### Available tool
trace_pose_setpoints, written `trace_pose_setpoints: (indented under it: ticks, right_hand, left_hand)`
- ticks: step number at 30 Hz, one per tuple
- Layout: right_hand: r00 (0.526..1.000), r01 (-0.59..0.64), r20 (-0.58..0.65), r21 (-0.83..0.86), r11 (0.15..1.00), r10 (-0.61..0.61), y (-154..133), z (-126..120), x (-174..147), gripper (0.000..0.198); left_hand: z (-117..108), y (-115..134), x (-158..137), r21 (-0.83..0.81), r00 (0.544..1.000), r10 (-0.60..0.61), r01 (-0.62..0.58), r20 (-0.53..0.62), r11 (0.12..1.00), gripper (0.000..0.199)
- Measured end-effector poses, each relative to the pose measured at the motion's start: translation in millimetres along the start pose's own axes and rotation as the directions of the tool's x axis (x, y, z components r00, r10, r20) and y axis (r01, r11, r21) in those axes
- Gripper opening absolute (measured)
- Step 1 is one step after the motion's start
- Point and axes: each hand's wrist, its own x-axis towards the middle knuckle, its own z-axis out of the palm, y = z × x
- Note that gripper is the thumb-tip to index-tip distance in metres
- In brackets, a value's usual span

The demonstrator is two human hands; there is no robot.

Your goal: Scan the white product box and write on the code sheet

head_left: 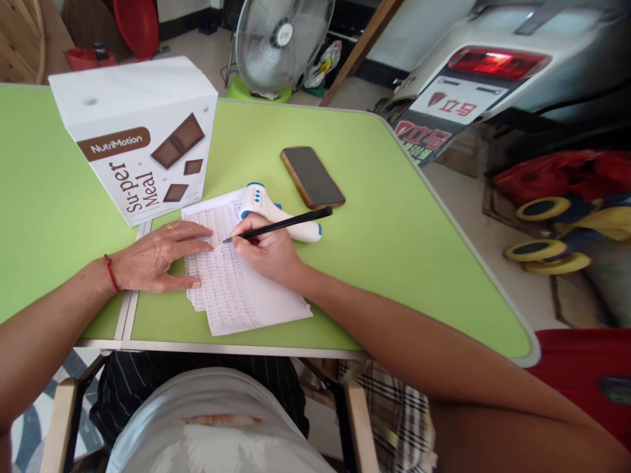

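In my right hand is a black pen, its tip touching a white sheet of paper covered with rows of small handwriting. My left hand lies flat on the sheet's left part, fingers spread, with a ring and a red cord at the wrist. Another paper seems to lie under the sheet. Just beyond my right hand, a white and blue infrared thermometer rests at the paper's upper edge, partly hidden by the hand and pen. The writing is too small to read.
A tall white NutriMotion box stands on the green folding table, behind my left hand. A smartphone in a brown case lies to the right. Past the table are a fan and a white scooter.
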Motion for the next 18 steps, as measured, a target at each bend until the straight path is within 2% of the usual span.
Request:
trace_pose_setpoints:
  ticks: [12,15,18]
  right_hand:
    - [1.0,0.013,-0.005,-0.016,1.0,-0.013,0.2,-0.8,-0.2,0.009]
    - [0.998,0.041,-0.037,0.025,0.999,-0.041,-0.1,-0.3,-1.2,0.007]
    - [1.0,0.017,-0.026,0.069,0.997,-0.016,-1.5,-0.4,-2.7,0.003]
  left_hand:
    - [0.7,-1.1,-0.5,0.002,1.0,0.001,-0.001,0.002,1.0,0.051]
    - [0.5,-1.0,-0.7,-0.002,1.0,0.0,0.0,0.003,1.0,0.052]
    - [0.7,-1.0,-0.9,-0.004,1.0,-0.003,0.003,0.003,1.0,0.052]
